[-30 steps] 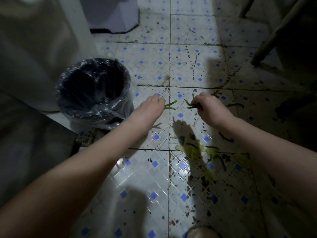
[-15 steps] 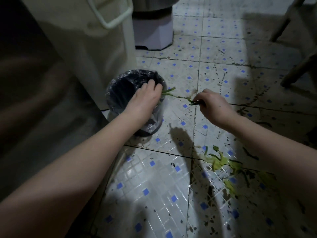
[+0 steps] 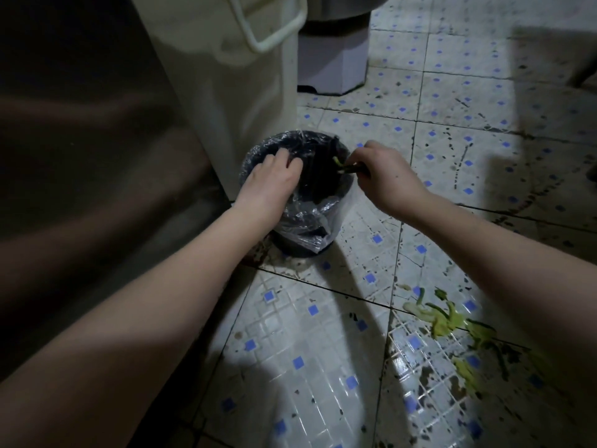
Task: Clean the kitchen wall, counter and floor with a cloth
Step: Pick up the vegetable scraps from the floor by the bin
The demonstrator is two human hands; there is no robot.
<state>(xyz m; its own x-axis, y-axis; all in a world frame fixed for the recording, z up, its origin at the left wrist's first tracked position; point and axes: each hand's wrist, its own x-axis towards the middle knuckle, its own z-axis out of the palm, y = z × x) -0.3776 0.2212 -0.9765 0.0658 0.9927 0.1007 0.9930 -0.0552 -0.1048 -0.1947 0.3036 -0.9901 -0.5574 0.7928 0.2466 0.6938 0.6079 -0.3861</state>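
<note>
A small black bin (image 3: 300, 240) lined with a clear plastic bag stands on the dirty white floor (image 3: 310, 360), which has blue diamond tiles. My left hand (image 3: 269, 184) hangs over the bin's left side, fingers loosely bent down into it, with nothing visible in them. At the bin's right rim, my right hand (image 3: 386, 176) pinches a few green vegetable scraps (image 3: 345, 166) over the opening. More green and yellow scraps (image 3: 449, 318) lie scattered on the tiles at the lower right. No cloth is in view.
A cream cabinet or appliance with a looped handle (image 3: 258, 43) rises right behind the bin. A grey angular base (image 3: 332, 66) sits further back. Dark specks and stains (image 3: 458, 163) cover the tiles to the right. A dark furniture leg (image 3: 583, 71) shows at the far right.
Both hands have moved left from the floor tiles to the bin. The green stalk seen in my left hand is no longer visible. My right hand carried its scraps over the rim.
</note>
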